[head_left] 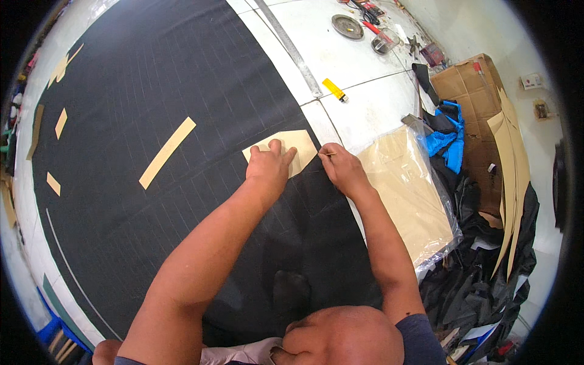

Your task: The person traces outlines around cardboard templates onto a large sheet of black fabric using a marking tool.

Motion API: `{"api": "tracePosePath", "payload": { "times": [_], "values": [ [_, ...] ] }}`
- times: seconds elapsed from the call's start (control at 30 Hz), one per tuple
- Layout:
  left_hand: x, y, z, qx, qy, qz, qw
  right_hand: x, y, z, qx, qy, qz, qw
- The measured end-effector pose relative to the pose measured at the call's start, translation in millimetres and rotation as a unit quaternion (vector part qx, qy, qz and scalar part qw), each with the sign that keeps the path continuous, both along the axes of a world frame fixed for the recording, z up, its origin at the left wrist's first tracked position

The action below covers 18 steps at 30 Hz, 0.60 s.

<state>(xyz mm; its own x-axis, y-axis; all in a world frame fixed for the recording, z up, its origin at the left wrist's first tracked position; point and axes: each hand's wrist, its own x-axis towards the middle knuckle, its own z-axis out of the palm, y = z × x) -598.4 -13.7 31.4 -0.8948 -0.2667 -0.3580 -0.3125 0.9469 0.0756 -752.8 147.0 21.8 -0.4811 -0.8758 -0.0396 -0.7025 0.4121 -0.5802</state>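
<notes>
Black cloth with faint pale lines is spread wide over a white tiled surface. Near its right edge lies a tan paper pattern piece with angled corners. My left hand rests on this piece, fingers spread and fingertips pressing it against the cloth. At the piece's right corner, my right hand pinches a small, thin, light-coloured piece between thumb and fingers; its kind is too small to make out. A slightly curved tan paper strip lies apart on the cloth, to the left of my left hand.
Small paper pieces lie at the far left. A metal ruler, yellow lighter, round metal dish and glass sit beyond the cloth. Right stand plastic-wrapped tan sheets, a cardboard box and heaped dark cloth.
</notes>
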Motion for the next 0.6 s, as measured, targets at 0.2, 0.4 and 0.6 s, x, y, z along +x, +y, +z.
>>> {"api": "tracePosePath", "payload": {
  "times": [0.2,0.4,0.6],
  "values": [
    [2,0,2,-0.005,0.011,0.002,1.0,5,7,-2,-0.066,-0.123,-0.168,0.976],
    [3,-2,1,0.0,-0.004,-0.013,1.0,31,7,-2,-0.041,-0.128,-0.093,0.987],
    [0,-1,-1,-0.008,-0.016,-0.008,1.0,35,2,-4,-0.029,-0.109,-0.062,0.992]
  ]
}}
